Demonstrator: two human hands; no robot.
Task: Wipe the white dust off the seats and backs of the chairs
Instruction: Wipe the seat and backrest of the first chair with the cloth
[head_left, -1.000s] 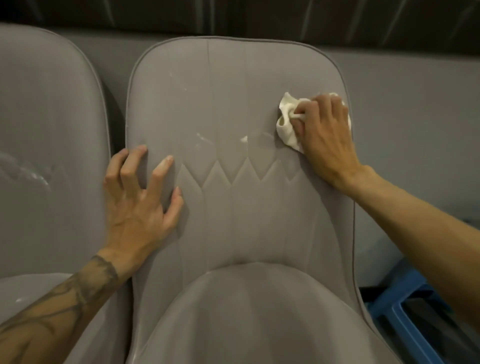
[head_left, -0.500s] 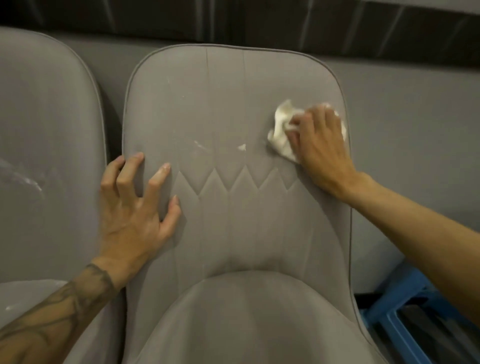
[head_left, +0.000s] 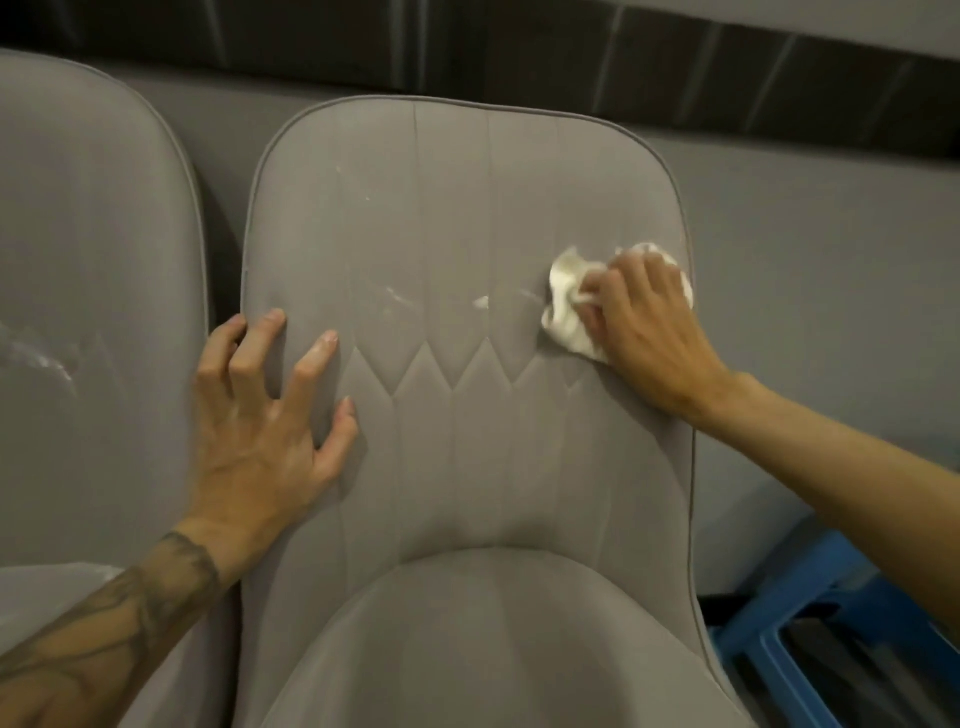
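1. Head view: the right hand (head_left: 649, 327) bunches a white cloth (head_left: 566, 322) against the chair back (head_left: 467, 208), at its 3 o'clock edge.
2. Fingers spread, the left hand (head_left: 260, 436) braces 9 o'clock.
3. Soft and light, probably; best gripped wadded, then swept toward the central dust smear (head_left: 481, 302).

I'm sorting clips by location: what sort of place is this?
Probably a storeroom or room under renovation: grey chair tight beside a matching chair, white smears on both, blue frame alongside, grey wall behind.

The chair back (head_left: 467, 218) before me is matt grey cloth with stitched seams and chalky white smears (head_left: 480, 302); my rag (head_left: 566, 317) is crumpled white cloth.
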